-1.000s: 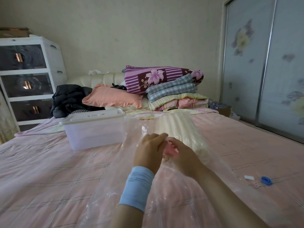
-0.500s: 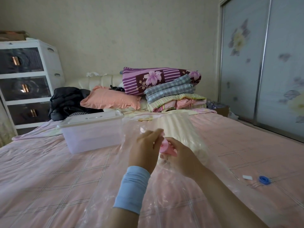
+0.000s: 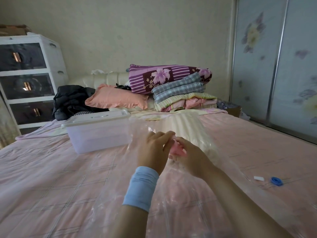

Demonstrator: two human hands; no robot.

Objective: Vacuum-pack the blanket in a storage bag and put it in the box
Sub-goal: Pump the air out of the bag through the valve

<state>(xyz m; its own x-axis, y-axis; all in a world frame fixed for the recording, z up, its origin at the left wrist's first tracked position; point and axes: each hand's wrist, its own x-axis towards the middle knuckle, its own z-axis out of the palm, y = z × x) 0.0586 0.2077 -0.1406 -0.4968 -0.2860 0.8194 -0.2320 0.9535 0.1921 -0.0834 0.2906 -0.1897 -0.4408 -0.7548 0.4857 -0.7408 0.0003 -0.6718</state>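
Observation:
A clear plastic storage bag (image 3: pixel 109 200) lies lengthwise on the pink bed, with a folded cream blanket (image 3: pixel 187 127) inside its far end. Above the bag's middle, my left hand (image 3: pixel 152 150) and my right hand (image 3: pixel 190 157) meet around a small pink plastic piece (image 3: pixel 176 150). Both hands pinch it with curled fingers; what the piece is cannot be told. A translucent plastic box (image 3: pixel 97 133) with its lid on stands just left of the bag. A light blue band wraps my left wrist.
A blue round cap (image 3: pixel 276 181) and a small white piece (image 3: pixel 258 178) lie on the bed at the right. Folded bedding (image 3: pixel 180 93), a pink pillow (image 3: pixel 116 98) and dark clothes (image 3: pixel 72 98) pile at the headboard. A drawer unit (image 3: pixel 29 79) stands left, sliding wardrobe doors (image 3: pixel 274 66) right.
My hands stayed together on the pink piece, shifting slightly; more of it shows between the fingers. The view turned a little to the right.

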